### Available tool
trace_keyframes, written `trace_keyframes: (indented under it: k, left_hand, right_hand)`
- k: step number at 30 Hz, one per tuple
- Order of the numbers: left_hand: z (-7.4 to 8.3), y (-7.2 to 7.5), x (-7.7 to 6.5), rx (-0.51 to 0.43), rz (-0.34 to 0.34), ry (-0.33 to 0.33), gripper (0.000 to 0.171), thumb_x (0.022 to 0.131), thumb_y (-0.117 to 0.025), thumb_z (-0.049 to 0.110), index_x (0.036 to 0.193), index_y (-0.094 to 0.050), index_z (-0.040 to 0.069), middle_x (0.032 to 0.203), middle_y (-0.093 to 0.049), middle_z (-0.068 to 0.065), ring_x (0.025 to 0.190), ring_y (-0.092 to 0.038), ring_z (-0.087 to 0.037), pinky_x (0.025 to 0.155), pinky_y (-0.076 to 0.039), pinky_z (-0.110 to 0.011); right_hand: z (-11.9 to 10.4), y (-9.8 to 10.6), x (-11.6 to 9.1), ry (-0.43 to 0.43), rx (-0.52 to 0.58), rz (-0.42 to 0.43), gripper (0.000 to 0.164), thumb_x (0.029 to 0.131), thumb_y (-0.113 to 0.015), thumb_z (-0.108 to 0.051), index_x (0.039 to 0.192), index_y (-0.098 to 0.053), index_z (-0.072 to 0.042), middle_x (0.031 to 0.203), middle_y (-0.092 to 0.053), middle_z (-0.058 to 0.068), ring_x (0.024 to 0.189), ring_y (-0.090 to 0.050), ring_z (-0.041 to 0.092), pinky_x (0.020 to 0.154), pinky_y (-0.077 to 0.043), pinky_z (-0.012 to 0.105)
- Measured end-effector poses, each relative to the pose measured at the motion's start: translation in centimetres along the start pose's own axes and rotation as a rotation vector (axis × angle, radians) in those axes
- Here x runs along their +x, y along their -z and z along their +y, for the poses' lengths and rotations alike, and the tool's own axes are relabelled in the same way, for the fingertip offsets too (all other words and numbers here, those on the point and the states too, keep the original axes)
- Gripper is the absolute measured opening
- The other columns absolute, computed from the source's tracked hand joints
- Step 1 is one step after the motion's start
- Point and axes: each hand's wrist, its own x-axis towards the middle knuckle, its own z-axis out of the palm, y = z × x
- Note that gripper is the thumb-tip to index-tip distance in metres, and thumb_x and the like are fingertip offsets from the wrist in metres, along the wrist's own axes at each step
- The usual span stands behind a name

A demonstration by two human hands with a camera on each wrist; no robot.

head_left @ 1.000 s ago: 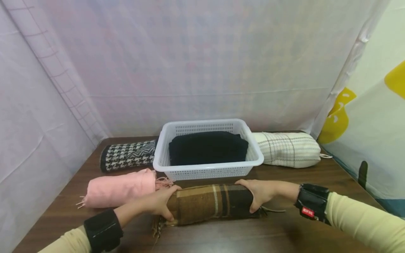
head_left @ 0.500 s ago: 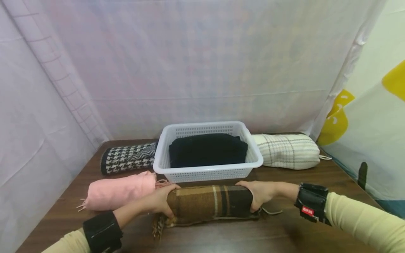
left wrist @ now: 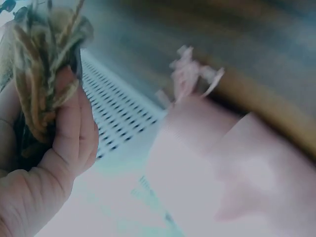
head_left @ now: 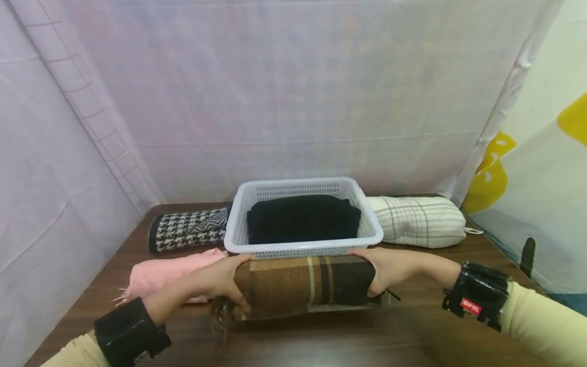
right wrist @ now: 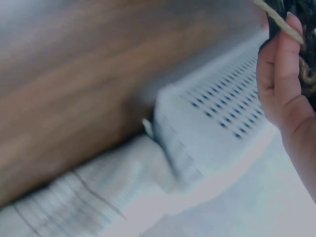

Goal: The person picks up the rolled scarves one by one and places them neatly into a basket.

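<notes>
A rolled brown and black plaid scarf (head_left: 293, 283) with fringed ends is held up in front of the basket, level and lengthwise. My left hand (head_left: 224, 280) grips its left end, thumb on the near side, with tan fringe (left wrist: 39, 84) hanging past the fingers in the left wrist view. The right hand (head_left: 387, 270) grips the dark right end; in the right wrist view its fingers (right wrist: 286, 74) curl under the fringe. Just behind the scarf stands a white plastic basket (head_left: 302, 248) with a folded black cloth (head_left: 302, 219) inside.
Left of the basket lie a rolled black-and-white houndstooth scarf (head_left: 188, 229) and, nearer, a rolled pink scarf (head_left: 169, 272) with fringe. A rolled white checked scarf (head_left: 417, 221) lies at the right. White sheeting (head_left: 293, 102) hangs behind the brown table (head_left: 321, 346).
Both hands have raised the plaid scarf off the table and moved it slightly toward the basket. It now overlaps the basket's lower front. The other rolls and the basket stay put.
</notes>
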Motion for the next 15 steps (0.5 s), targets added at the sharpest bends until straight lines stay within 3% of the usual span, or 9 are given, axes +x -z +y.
trace_keyframes:
  k: [6, 8, 11, 15]
  left_hand:
    - [2.1, 3.1, 0.3, 0.047, 0.005, 0.012, 0.082, 0.054, -0.085, 0.009, 0.126, -0.045, 0.012, 0.114, -0.054, -0.018, 0.097, -0.055, -0.031, 0.073, -0.049, -0.040]
    - [2.7, 4.3, 0.7, 0.043, 0.005, 0.024, 0.083, 0.057, -0.084, 0.008, 0.128, -0.042, 0.012, 0.118, -0.051, -0.021, 0.099, -0.054, -0.033, 0.074, -0.049, -0.040]
    - [3.5, 5.8, 1.8, 0.046, 0.015, 0.036, 0.083, 0.061, -0.082, 0.008, 0.129, -0.035, 0.011, 0.123, -0.045, -0.026, 0.105, -0.051, -0.038, 0.079, -0.048, -0.044]
    - [3.9, 7.4, 3.7, 0.096, 0.068, 0.031, 0.082, 0.063, -0.081, 0.009, 0.128, -0.031, 0.009, 0.127, -0.040, -0.032, 0.114, -0.045, -0.044, 0.088, -0.042, -0.050]
  right_hand:
    - [-1.1, 3.7, -0.9, 0.091, 0.004, 0.052, 0.079, 0.066, -0.075, -0.018, 0.135, -0.037, -0.011, 0.116, -0.053, 0.006, 0.097, -0.052, 0.020, 0.079, -0.042, 0.036]
    - [-1.3, 5.1, -0.9, 0.067, 0.017, 0.071, 0.079, 0.067, -0.075, -0.017, 0.136, -0.035, -0.013, 0.118, -0.051, 0.009, 0.097, -0.051, 0.022, 0.078, -0.043, 0.037]
    - [-1.3, 7.3, -0.5, 0.009, 0.014, 0.104, 0.083, 0.069, -0.075, -0.017, 0.140, -0.031, -0.012, 0.130, -0.043, 0.015, 0.111, -0.046, 0.031, 0.085, -0.042, 0.043]
    - [-0.7, 9.7, 0.6, -0.065, 0.010, 0.126, 0.090, 0.071, -0.075, -0.017, 0.144, -0.024, -0.010, 0.136, -0.037, 0.019, 0.117, -0.042, 0.034, 0.088, -0.041, 0.045]
